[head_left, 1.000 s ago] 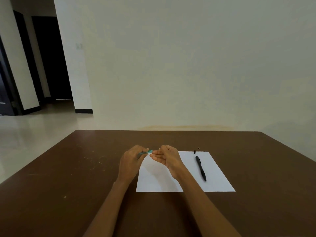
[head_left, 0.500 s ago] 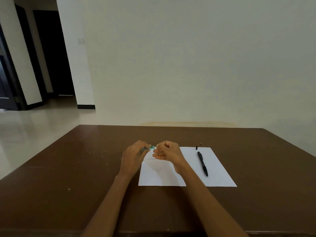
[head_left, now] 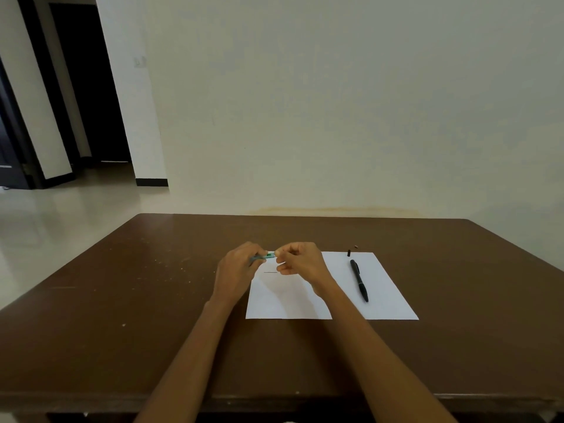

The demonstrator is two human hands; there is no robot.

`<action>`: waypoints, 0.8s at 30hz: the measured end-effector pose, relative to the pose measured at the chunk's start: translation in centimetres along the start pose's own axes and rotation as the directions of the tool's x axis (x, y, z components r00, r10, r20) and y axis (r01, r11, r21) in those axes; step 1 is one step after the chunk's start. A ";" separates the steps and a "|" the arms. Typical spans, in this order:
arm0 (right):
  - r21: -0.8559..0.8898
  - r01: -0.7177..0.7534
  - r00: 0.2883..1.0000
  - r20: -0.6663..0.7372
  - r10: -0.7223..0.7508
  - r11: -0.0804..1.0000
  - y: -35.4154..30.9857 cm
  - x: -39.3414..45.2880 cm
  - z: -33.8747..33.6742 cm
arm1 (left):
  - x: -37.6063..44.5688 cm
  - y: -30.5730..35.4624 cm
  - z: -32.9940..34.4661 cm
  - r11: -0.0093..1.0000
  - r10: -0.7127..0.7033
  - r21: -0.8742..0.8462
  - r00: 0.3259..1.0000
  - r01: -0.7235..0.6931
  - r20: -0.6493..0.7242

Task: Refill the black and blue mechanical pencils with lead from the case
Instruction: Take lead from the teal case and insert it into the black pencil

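My left hand (head_left: 237,270) holds a small blue-green item (head_left: 268,255), pencil or lead case, I cannot tell which; most of it is hidden in the fist. My right hand (head_left: 300,261) pinches its right end with thumb and forefinger. Both hands hover above the left part of a white sheet of paper (head_left: 384,288). A thin loose lead (head_left: 270,272) lies on the paper under the hands. The black pencil (head_left: 359,280) rests on the sheet's right half, tip toward me. Its small black cap (head_left: 348,253) sits at the paper's far edge.
The brown table (head_left: 122,300) carries the paper. A tiny dark piece (head_left: 356,247) lies just beyond the sheet, near the cap. A pale wall stands behind the table, and an open doorway is at the far left.
The view has tilted down a little, so the table sits higher. My right fingers have closed in on the end of the blue-green item. The black pencil has not moved.
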State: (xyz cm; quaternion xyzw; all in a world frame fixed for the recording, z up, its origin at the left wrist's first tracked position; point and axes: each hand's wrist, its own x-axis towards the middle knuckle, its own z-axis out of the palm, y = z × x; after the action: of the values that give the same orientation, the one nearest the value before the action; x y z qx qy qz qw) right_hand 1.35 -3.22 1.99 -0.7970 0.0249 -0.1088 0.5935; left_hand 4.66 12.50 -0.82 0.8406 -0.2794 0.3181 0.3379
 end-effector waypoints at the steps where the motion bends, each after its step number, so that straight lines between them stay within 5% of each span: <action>1: -0.014 0.007 1.000 -0.011 -0.007 1.000 0.0 0.1 0.1 | 0.0 -0.1 0.0 1.000 -0.004 -0.003 1.000 0.004 0.001; 7: -0.012 0.029 0.996 -0.084 -0.030 0.999 0.2 0.1 0.2 | 0.0 -0.1 0.3 0.997 -0.055 -0.056 0.998 0.057 0.031; 12: -0.035 -0.001 0.989 -0.150 -0.004 0.999 0.6 0.0 -0.6 | 0.3 0.8 0.4 0.933 -0.233 -0.272 0.972 0.234 0.036; 19: -0.341 0.014 0.921 -0.361 -0.145 0.940 0.1 2.9 -6.4 | 3.0 3.9 2.1 0.674 -0.425 -0.601 0.891 0.429 0.160; 24: -0.543 -0.151 0.921 -0.381 -0.083 0.826 2.4 5.8 -13.5 | 4.6 3.9 3.9 0.626 -0.431 -0.643 0.883 0.441 0.186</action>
State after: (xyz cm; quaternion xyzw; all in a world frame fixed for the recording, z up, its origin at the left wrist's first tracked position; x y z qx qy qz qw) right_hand 4.52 -17.57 4.20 -0.8978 0.1873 -0.2413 0.3172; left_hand 6.25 6.03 1.82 0.7068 -0.1649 0.0991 0.6807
